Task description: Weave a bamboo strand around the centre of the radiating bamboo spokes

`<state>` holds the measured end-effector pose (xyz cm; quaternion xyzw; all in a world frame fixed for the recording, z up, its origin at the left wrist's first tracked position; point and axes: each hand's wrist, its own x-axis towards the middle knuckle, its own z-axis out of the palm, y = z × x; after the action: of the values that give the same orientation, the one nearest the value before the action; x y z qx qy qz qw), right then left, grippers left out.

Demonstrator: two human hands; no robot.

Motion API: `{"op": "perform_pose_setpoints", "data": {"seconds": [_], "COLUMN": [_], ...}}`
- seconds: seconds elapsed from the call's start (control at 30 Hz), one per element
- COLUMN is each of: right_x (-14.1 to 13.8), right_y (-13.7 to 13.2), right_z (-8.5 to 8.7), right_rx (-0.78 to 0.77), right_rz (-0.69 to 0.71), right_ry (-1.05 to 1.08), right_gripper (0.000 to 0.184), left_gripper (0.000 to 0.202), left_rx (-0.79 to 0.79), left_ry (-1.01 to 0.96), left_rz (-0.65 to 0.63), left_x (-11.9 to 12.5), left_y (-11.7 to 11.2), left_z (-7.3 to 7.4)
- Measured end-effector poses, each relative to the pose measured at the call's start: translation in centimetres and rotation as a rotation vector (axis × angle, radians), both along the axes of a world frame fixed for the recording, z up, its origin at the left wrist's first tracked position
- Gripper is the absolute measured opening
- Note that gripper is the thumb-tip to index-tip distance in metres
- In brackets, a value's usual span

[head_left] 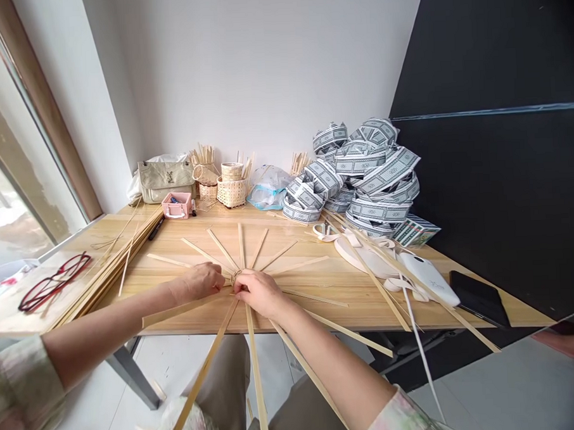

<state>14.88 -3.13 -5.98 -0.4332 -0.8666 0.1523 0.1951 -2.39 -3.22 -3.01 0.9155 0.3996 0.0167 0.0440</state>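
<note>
Bamboo strips (256,375) radiate past the tabletop (319,289) edge. The right hand's (260,293) fingers (243,283) pinch the bound hub (234,278); the left hand's (202,281) fingers clench strips beside it.

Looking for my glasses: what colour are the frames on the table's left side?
The eyeglasses have red frames, clearest in the head view.

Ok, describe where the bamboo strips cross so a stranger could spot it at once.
On the light wooden table, flat pale bamboo strips fan out like spokes. Their crossing point, wrapped in thin tan cord, sits between the left hand and right hand, where all strips meet.
</note>
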Motion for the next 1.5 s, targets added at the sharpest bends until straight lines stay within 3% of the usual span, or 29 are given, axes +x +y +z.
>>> {"op": "perform_pose_setpoints", "data": {"seconds": [0.2,0.4,0.53,0.73,1.0,1.27,1.5], "right_x": [0.4,1.0,1.9,2.2,1.8,1.1,0.5], "right_y": [0.1,0.6,0.7,-0.2,-0.4,-1.3,-1.1], "right_z": [0.2,0.6,1.2,1.3,1.4,1.4,1.4], "right_rx": [-0.058,-0.069,-0.070,-0.073,-0.103,0.075,0.108], "right_rz": [0.071,0.106,0.133,0.048,0.017,-0.034,-0.089], "right_ry": [0.101,0.034,-0.052,-0.028,-0.027,-0.189,-0.375], "right_gripper": [0.017,0.017,0.016,0.008,0.010,0.009,0.016], "left_gripper": [0.012,0.015,0.016,0.017,0.020,0.016,0.018], "left_rx": [-0.038,-0.097,-0.094,-0.055,-0.180,0.005,0.016], "left_ry": [0.005,-0.073,-0.102,-0.147,-0.231,-0.131,-0.138], "left_rz": [-0.171,-0.220,-0.217,-0.171,-0.194,-0.125,-0.130], "left_x": [-0.1,-0.1,0.5,0.4,0.0,0.2,0.2], "left_y": [1.7,2.4,1.7,0.6,0.8,0.4,0.9], "left_z": [0.5,-0.1,-0.4,-1.1,-0.7,-1.7,-2.2]}}
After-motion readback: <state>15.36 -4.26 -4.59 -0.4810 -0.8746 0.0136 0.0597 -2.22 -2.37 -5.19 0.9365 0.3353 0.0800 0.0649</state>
